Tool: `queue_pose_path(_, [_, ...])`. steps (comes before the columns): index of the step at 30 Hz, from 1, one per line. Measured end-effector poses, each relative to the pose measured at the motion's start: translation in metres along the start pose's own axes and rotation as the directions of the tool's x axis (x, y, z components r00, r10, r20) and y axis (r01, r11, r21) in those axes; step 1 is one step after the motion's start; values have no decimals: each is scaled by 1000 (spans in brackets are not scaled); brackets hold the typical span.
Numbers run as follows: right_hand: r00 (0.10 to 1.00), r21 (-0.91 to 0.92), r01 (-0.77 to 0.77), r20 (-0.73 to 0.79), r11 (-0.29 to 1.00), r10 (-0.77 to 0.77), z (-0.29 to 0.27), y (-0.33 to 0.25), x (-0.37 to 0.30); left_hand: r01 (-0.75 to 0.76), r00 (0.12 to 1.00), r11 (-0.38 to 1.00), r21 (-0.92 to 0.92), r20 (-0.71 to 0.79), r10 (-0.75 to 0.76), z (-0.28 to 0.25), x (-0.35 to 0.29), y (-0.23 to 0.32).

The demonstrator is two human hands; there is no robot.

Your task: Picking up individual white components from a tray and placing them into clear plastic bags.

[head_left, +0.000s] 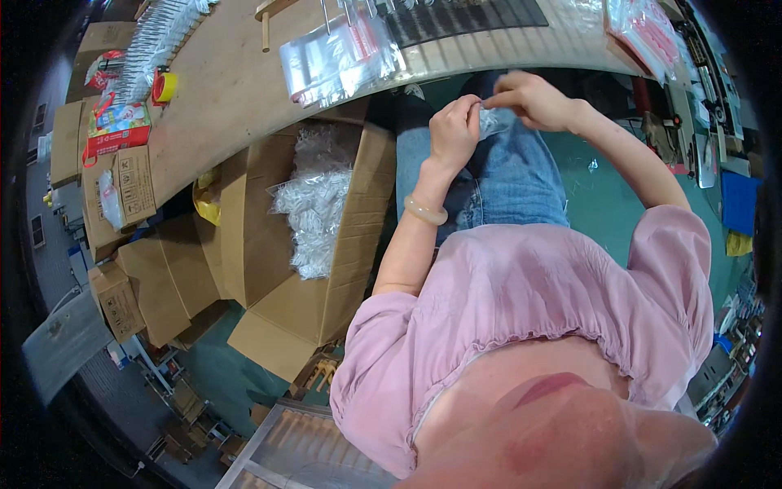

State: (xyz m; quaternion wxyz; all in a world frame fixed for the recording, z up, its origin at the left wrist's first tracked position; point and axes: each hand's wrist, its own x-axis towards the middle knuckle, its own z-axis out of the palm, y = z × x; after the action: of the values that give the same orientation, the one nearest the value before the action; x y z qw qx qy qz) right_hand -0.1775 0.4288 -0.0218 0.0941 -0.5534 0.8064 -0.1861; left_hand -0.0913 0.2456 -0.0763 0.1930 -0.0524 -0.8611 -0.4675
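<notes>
Over my jeans-covered lap, just off the table's near edge, a small clear plastic bag [489, 122] hangs between my hands. My left hand [453, 132] is closed, with thumb and fingers pinching the bag's upper edge. From the right, my right hand [538, 101] reaches across with bent fingers, its fingertips pinched at the same edge beside the left thumb. What lies inside the bag is too small to make out. To the left of my lap, an open cardboard box [362, 204] holds a heap of clear plastic packets [314, 220].
On the wooden table [220, 98] lie flat clear bags [334, 65], a dark ribbed mat [468, 28] and a yellow tape roll [164, 87]. A row of metal pieces [159, 53] and a red carton [118, 130] sit at the far left. Red-and-clear packaging [643, 37] lies at the right.
</notes>
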Motion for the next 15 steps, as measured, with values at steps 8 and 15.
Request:
queue_pose_path(8, [970,-190,202,174,961,-169,-5,20,5,-277,900,959,56,364,239,-45,-3,-1])
queue_pose_path(15, [996,94,85,-25,992,-83,-6,18,0,-260,947,964,54,210,243,-54,-9,-23])
